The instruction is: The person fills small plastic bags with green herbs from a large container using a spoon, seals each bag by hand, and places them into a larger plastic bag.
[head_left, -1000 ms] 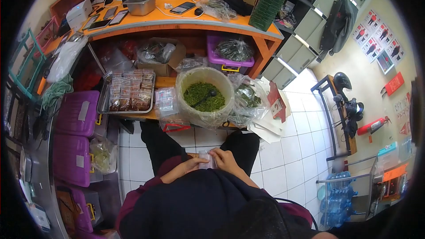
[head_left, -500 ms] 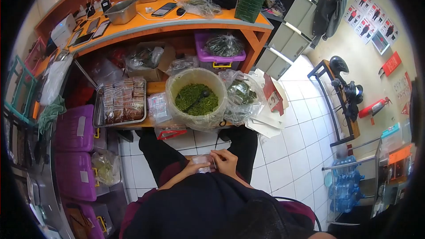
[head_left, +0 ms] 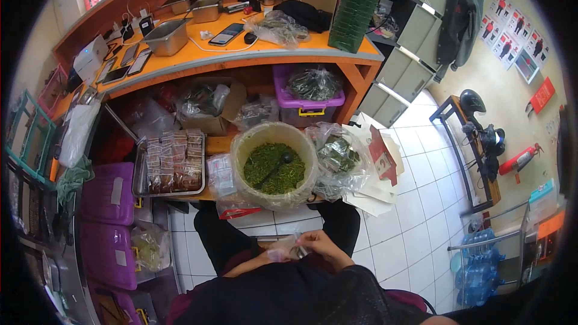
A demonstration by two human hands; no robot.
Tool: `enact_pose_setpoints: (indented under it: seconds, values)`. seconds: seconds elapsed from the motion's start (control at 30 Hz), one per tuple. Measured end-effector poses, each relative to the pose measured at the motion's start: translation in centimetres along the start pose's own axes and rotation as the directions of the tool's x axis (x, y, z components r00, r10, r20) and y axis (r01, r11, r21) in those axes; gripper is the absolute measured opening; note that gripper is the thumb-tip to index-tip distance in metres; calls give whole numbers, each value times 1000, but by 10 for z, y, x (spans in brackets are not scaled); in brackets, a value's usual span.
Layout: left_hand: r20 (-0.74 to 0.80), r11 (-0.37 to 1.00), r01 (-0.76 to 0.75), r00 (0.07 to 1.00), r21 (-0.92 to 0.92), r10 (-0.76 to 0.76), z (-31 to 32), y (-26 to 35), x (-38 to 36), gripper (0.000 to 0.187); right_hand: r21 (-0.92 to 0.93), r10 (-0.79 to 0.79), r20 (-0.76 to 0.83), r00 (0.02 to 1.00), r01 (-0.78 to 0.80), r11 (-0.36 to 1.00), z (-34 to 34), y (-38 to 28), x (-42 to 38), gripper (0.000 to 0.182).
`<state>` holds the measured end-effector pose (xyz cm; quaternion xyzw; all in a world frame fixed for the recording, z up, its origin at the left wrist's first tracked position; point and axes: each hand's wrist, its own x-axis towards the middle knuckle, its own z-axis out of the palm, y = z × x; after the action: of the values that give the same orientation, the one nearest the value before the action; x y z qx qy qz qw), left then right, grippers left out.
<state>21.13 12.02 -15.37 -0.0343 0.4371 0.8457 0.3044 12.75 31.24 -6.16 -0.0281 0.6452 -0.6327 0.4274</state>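
A small clear plastic bag (head_left: pixel 283 248) is held over my lap, stretched between both hands. My left hand (head_left: pixel 257 261) is closed on its left side. The fingers of my right hand (head_left: pixel 322 245) pinch the bag's right edge, and a small shiny grey piece (head_left: pixel 301 252) shows just below them. Ahead of my knees stands a wide bucket (head_left: pixel 239 186), lined with plastic and partly filled with chopped green leaves (head_left: pixel 265 168). A black ladle (head_left: pixel 285 158) rests in the leaves.
Left of the bucket, a metal tray (head_left: pixel 139 190) holds several filled packets, with flat plastic bags (head_left: pixel 221 177) beside it. A clear bag of greens (head_left: pixel 340 156) and torn cardboard (head_left: pixel 370 200) lie to the right. An orange counter (head_left: pixel 253 54) rises behind. Purple-lidded bins (head_left: pixel 107 253) line the left.
The view has shifted, so the bucket and bench appear lower. My hands have moved nearer my body, and the plastic bag now spreads out more between them.
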Motion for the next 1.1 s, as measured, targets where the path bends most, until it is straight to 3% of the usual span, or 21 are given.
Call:
enact_pose_setpoints:
  seconds: [0.03, 0.07, 0.17, 0.23, 0.3, 0.33, 0.43, 0.47, 0.57, 0.6, 0.7, 0.73, 0.83, 0.87, 1.03, 1.1]
  values:
    - [13, 1000, 16, 1000, 5, -16, 2, 5, -4, 34, -47, -1, -27, 1000, -1, 999, -3, -10, 1, 14]
    - [13, 1000, 21, 1000, 14, -21, 4, 11, -9, 35, 88, 39, -63, 997, -33, 996, -7, -22, -1, 13]
    - [-36, 1000, -17, 999, 15, 18, 6, 20, -23, 37, 195, -67, -252, 966, 118, 974, -21, -44, 6, 14]
    - [-124, 997, -73, 990, -6, 72, 8, 29, -25, 39, 196, -178, -378, 909, 266, 944, -31, -50, 14, 11]
    - [-267, 984, -176, 950, -25, 163, 20, 54, -29, 38, 311, -141, -498, 856, 328, 892, -32, -61, 18, 10]
    - [-335, 972, -233, 919, -37, 208, 31, 70, -29, 38, 324, -147, -478, 866, 329, 887, -35, -67, 19, 9]
    - [-392, 772, -284, 731, 569, 558, 83, 148, -35, 29, 264, -188, -438, 879, 326, 908, -37, -83, 13, 9]
    - [-365, 727, -256, 731, 637, 577, 96, 169, -40, 16, 193, -227, -430, 874, 334, 922, -32, -89, 12, 9]
    - [-126, 386, -391, 548, 836, 827, 84, 168, -3, 11, -1, -365, -365, 856, 391, 920, -15, -85, 26, 11]
    - [-233, 461, -370, 518, 807, 823, 85, 172, 6, 9, -88, -417, -332, 846, 413, 907, -7, -85, 31, 10]
    - [-164, 407, -332, 568, 851, 806, 60, 177, 19, 9, -334, -442, -330, 834, 335, 881, 14, -94, 35, 15]
    - [-138, 379, -307, 590, 873, 796, 58, 179, 19, 19, -361, -481, -318, 817, 365, 858, 19, -97, 34, 22]
    - [-258, 488, -60, 789, 871, 557, 67, 190, -1, 23, -516, -492, -252, 833, 315, 797, 30, -92, 36, 25]
    - [-247, 493, -76, 793, 866, 557, 62, 184, -3, 23, -552, -496, -231, 837, 307, 775, 33, -92, 35, 23]
    - [-162, 559, -208, 826, 803, 540, 30, 163, -7, 22, -308, -318, -30, 948, 294, 905, 35, -91, 34, 18]
    - [-173, 614, -173, 870, 770, 462, 37, 170, -17, 21, -175, -269, 50, 962, 273, 946, 37, -89, 31, 16]
